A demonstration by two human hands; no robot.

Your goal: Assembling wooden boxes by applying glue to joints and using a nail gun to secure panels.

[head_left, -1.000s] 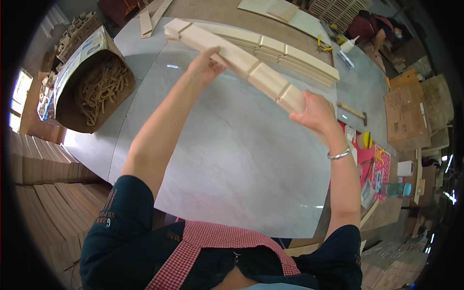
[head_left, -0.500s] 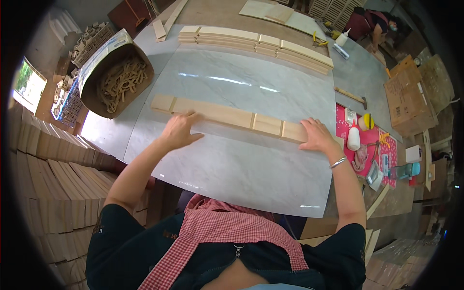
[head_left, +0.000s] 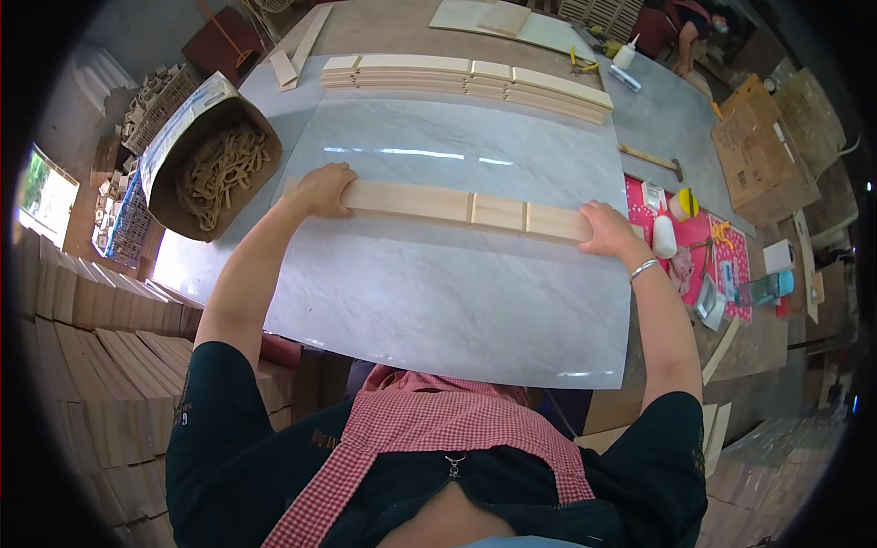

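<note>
Clamping grooved wood strip (head_left: 411, 203) near both ends with left hand (head_left: 322, 190) and right hand (head_left: 606, 228), likely steadying it roughly parallel to far edge of bench (head_left: 448, 301).

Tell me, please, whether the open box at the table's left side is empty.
Not empty: the box holds a heap of tan bands, visible through its wide opening; how deep they lie, I cannot tell.

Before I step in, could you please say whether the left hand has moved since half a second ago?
Yes; against the stack of grooved boards, the left hand has moved forward, nearer to it.
</note>
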